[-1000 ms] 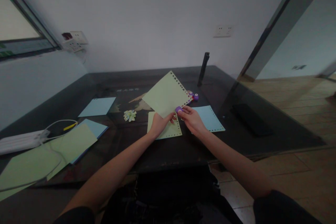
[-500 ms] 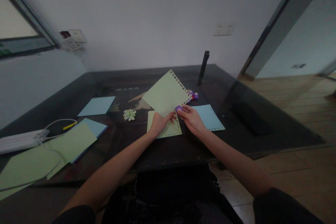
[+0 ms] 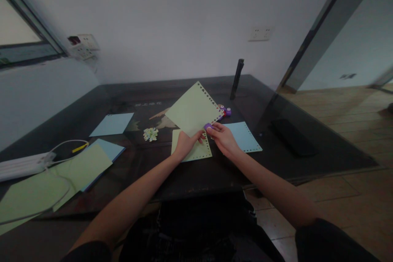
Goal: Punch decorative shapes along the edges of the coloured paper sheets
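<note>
Head view: green sheet (image 3: 193, 108) in left hand (image 3: 184, 144), purple punch (image 3: 208, 126) in right hand (image 3: 223, 139).

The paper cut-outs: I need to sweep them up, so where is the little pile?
In the head view, the pile of cut-outs lies on the dark table, left of the left hand.

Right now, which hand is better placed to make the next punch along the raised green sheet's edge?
Right hand: it already pinches the small purple punch at the pale green paper sheet edge; left hand holds the sheet.
</note>
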Demonstrator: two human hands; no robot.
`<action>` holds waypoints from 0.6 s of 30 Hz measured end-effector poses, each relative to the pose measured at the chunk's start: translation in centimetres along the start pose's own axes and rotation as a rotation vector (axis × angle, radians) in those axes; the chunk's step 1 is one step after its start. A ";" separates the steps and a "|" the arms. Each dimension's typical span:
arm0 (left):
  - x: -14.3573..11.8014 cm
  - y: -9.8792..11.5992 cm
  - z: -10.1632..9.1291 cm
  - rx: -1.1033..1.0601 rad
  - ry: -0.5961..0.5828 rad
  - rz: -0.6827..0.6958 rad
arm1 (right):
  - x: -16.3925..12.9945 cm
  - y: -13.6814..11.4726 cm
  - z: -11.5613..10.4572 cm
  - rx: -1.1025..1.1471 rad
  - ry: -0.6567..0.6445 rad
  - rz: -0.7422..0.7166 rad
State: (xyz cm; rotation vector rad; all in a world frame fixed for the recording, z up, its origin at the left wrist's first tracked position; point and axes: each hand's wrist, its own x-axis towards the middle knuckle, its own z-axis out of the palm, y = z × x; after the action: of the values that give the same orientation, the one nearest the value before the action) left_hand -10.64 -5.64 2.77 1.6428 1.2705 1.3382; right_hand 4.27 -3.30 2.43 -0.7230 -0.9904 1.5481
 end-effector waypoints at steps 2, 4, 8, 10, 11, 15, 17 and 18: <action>0.0 0.0 0.0 -0.005 0.000 0.000 | 0.0 0.0 0.0 0.017 0.005 0.002; 0.0 -0.1 0.0 0.000 0.004 -0.004 | 0.0 0.0 0.1 0.024 0.009 0.000; 0.1 -0.2 0.1 0.006 0.005 -0.006 | 0.0 0.1 0.0 0.005 0.003 -0.004; 0.1 -0.2 0.1 0.003 0.003 -0.006 | 0.0 0.1 0.0 -0.001 0.006 -0.002; 0.1 -0.2 0.1 0.001 0.004 -0.007 | 0.0 0.1 0.0 -0.001 0.011 -0.004; 0.1 -0.2 0.1 0.002 0.008 -0.013 | 0.0 0.1 0.1 0.004 0.020 -0.015; 0.1 -0.2 0.1 0.009 0.005 -0.012 | 0.0 0.1 0.1 0.003 0.013 -0.010; 0.1 -0.3 0.1 0.011 0.003 -0.009 | 0.0 0.1 0.1 0.006 0.013 -0.007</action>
State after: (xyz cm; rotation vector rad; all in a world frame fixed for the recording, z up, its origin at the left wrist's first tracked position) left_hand -10.63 -5.47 2.53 1.6415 1.2878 1.3309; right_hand 4.16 -3.35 2.36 -0.7238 -0.9778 1.5376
